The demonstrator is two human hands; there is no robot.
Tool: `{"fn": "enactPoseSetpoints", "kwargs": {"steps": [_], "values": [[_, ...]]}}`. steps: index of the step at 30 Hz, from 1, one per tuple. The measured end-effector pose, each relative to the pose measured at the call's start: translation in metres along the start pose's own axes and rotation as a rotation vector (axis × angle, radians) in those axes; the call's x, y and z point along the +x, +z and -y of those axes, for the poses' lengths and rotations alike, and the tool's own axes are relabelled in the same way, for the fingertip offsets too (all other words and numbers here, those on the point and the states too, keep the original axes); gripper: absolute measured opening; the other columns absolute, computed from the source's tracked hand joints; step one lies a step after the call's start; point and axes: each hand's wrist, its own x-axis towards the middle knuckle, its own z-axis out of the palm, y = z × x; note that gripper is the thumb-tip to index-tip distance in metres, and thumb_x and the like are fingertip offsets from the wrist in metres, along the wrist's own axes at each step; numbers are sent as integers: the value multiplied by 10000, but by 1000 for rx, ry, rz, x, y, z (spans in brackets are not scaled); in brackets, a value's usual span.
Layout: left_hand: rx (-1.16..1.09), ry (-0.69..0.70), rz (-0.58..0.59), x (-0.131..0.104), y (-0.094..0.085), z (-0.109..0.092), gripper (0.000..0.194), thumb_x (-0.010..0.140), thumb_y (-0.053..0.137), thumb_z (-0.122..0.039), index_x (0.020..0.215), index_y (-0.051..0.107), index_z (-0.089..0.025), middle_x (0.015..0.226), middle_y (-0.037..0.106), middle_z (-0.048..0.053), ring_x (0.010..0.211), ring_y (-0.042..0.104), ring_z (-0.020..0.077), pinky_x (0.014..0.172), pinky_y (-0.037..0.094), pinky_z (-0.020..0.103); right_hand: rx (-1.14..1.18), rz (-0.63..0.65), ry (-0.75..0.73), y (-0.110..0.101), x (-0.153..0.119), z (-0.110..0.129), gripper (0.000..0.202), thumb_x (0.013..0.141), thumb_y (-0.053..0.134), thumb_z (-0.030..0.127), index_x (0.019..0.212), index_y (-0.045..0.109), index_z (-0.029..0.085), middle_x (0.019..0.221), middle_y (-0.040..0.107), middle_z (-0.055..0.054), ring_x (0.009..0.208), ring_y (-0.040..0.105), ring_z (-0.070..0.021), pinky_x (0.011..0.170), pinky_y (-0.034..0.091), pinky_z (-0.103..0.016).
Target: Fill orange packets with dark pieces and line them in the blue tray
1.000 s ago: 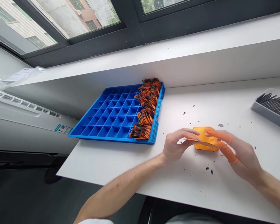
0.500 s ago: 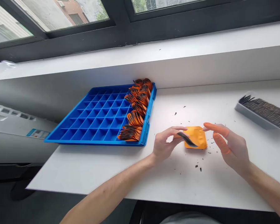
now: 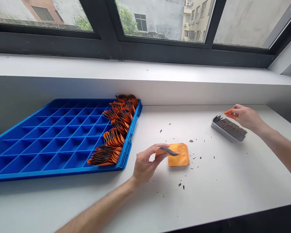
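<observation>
My left hand (image 3: 146,163) pinches a thin, curved strip, orange on one side and dark grey on the other (image 3: 169,151), between thumb and fingers. Beneath the strip's free end lies a square orange-yellow pad (image 3: 180,155) on the table. Over to the right, my right hand (image 3: 246,117) wears orange finger covers on thumb and index finger. It hovers at the back edge of a clear plastic box (image 3: 224,136) packed with thin dark pieces (image 3: 230,127). Its fingertips are slightly apart, with nothing visible between them.
A blue compartment tray (image 3: 70,142) stands on the left, with bundles of orange-and-black strips (image 3: 113,137) in its right-hand columns. Small dark flakes (image 3: 181,186) are scattered on the white table (image 3: 208,197). Behind runs a white window ledge (image 3: 145,72).
My right hand has moved from beside the orange pad to the box of dark pieces. My left hand still holds the strip. The view has swung to the right.
</observation>
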Motion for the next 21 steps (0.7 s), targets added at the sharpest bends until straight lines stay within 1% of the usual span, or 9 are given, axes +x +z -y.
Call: {"fn": "enactPoseSetpoints", "kwargs": {"steps": [2,4,7,10,13,15,19,21], "values": [[3,11,-11,1,-1,1,129,963,635,-264,961,742,-192,1008,789,64,858,761,197,762,666,324,-42,119,-21,10,10,-9,650,939,369,746,819,776,254,859,667,-65,533,523,-142,475,353,-305],[8,11,-14,2,-1,2,125,960,636,-253,977,742,-189,1003,790,68,855,761,200,754,669,324,-75,210,-36,18,17,-13,603,953,365,679,882,778,245,926,663,-76,566,542,-145,494,366,-307],[5,11,-8,3,-1,3,120,955,640,-239,987,742,-186,996,792,70,867,762,202,771,670,327,-110,306,-73,25,22,-10,470,962,398,545,968,765,252,1023,655,-79,650,583,-162,536,389,-310],[-12,19,-12,2,0,4,119,953,648,-262,954,744,-192,1003,790,69,866,762,204,781,669,334,-135,382,-118,29,24,-5,371,950,430,467,968,742,268,1083,642,-64,713,600,-173,579,409,-313],[-21,23,-22,2,1,5,143,953,650,-297,912,741,-194,1005,787,70,851,759,198,786,664,329,-157,422,-144,32,28,-3,322,935,459,458,959,711,259,1101,636,-56,693,584,-165,588,416,-316],[-26,28,-22,2,1,4,157,958,644,-304,905,741,-192,1003,785,71,853,758,194,795,660,324,-164,438,-166,34,31,-5,305,926,473,458,951,702,258,1108,641,-56,723,588,-175,604,423,-318],[-34,33,-21,3,1,2,162,960,642,-308,920,749,-192,996,784,76,844,756,194,768,661,326,-167,435,-236,36,37,-12,294,904,489,453,905,716,266,1099,660,-65,877,596,-229,746,453,-363],[-42,43,-22,4,1,0,168,963,639,-310,930,752,-191,991,785,79,853,754,195,744,659,318,-162,420,-276,37,37,-14,308,914,468,443,900,716,259,1085,664,-73,898,594,-235,824,446,-400]]}}
